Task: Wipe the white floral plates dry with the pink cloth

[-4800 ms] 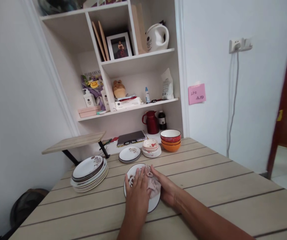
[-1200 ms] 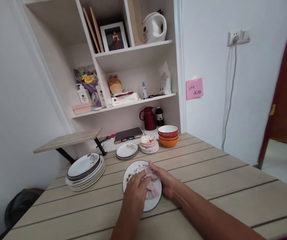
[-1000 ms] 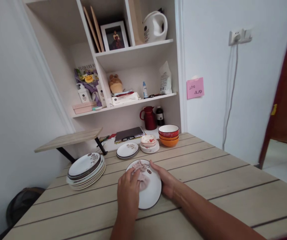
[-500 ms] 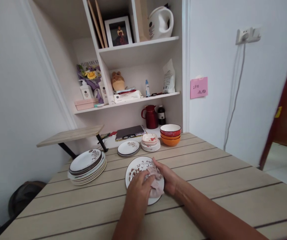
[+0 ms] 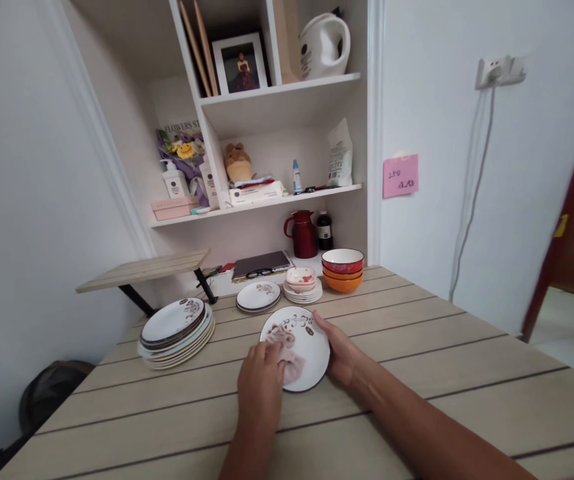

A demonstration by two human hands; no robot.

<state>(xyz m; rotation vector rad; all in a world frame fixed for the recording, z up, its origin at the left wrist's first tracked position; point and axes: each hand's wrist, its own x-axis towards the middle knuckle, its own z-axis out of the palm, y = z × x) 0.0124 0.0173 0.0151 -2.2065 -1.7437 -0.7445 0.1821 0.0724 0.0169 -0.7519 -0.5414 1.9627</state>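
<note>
A white plate (image 5: pixel 317 347) with a dark rim and a brown floral pattern is tilted up toward me above the table. My right hand (image 5: pixel 339 350) grips its right edge, thumb near the top of the rim. Against the left part of the plate's face, my left hand (image 5: pixel 263 370) presses a crumpled pale pink cloth (image 5: pixel 293 367), its fingers closed on it. The cloth hides some of the pattern. Beyond the plate lie a small stack of oval plates (image 5: pixel 258 295) and some small dishes (image 5: pixel 301 279) on saucers.
A tall stack of plates (image 5: pixel 177 333) stands on the left of the wooden table (image 5: pixel 457 373). Red and orange bowls (image 5: pixel 343 270) are stacked at the back right. A low raised shelf (image 5: pixel 141 270) juts over the table's left rear, and a red jug (image 5: pixel 303 235) stands behind.
My left hand has slid the cloth from the right side of the plate to its left side. The plate is tilted more and has shifted slightly right, still in my right hand.
</note>
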